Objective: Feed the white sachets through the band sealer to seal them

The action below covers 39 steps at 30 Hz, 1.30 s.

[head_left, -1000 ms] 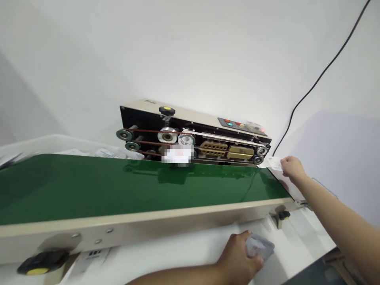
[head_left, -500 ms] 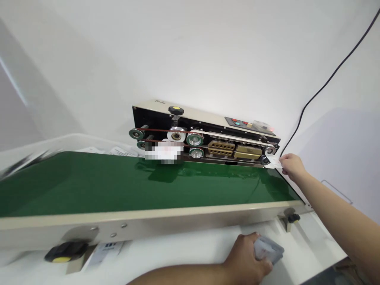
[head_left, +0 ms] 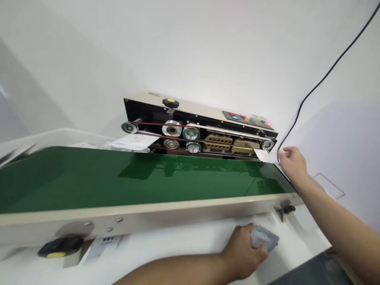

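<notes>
A continuous band sealer (head_left: 202, 126) with belts, pulleys and brass heating blocks stands behind a green conveyor belt (head_left: 118, 182). My right hand (head_left: 292, 163) pinches a white paper sachet (head_left: 264, 156) at the sealer's right end, just above the belt. A second white packet (head_left: 132, 142) sits at the sealer's left end, clear of the hand. My left hand (head_left: 242, 249) rests low on the white table (head_left: 178, 241), gripping a grey translucent pouch (head_left: 265, 238).
A translucent white bin (head_left: 50, 136) holding white papers stands behind the belt's left part. Black knobs with yellow caps sit on the sealer and conveyor frame. A black cable (head_left: 323, 75) runs along the wall. A white label (head_left: 103, 243) lies by the conveyor's front.
The white packet has travelled left along the sealer, past the pulleys. The sachet in my right hand has moved slightly further into the sealer's right end. The view has shifted a little.
</notes>
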### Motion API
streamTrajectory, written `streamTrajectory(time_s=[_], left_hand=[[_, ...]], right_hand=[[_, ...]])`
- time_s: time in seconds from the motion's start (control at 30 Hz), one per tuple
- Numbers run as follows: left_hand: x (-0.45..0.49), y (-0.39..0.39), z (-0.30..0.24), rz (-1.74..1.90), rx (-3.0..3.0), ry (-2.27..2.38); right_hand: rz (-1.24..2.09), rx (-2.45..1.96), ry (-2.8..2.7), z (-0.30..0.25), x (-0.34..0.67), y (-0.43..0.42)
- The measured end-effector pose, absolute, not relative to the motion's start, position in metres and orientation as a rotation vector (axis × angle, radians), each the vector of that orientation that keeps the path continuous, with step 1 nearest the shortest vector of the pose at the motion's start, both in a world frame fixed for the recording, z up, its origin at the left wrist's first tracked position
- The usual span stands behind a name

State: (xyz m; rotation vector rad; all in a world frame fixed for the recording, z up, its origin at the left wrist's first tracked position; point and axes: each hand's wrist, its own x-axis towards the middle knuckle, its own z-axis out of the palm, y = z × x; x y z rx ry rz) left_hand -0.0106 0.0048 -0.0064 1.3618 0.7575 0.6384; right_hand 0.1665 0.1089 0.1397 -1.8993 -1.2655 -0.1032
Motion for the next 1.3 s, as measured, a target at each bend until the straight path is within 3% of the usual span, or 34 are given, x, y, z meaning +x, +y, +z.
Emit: streamTrajectory(time_s=[0.13, 0.27, 0.43, 0.8, 1.1, 1.3], left_hand=[[-0.010, 0.007, -0.010, 0.652, 1.355, 0.699], [-0.010, 0.008, -0.010, 0.655, 1.402, 0.692], [-0.010, 0.008, -0.008, 0.632, 1.453, 0.677], [-0.008, 0.008, -0.016, 0.640, 1.437, 0.722], [-0.007, 0.008, -0.012, 0.619, 1.328, 0.729], [-0.006, 0.008, -0.013, 0.646, 1.362, 0.734]], right_hand=[[-0.440, -1.741, -1.487, 0.112, 0.155, 0.028], [-0.044, -1.779, -1.886, 0.072, 0.152, -0.031], [0.338, -1.764, -1.984, 0.053, 0.163, -0.049], [0.281, -1.760, -2.025, 0.046, 0.163, -0.050], [0.116, -1.883, -1.566, 0.099, 0.188, -0.029], [0.470, -1.543, -1.691, 0.162, 0.201, -0.021]])
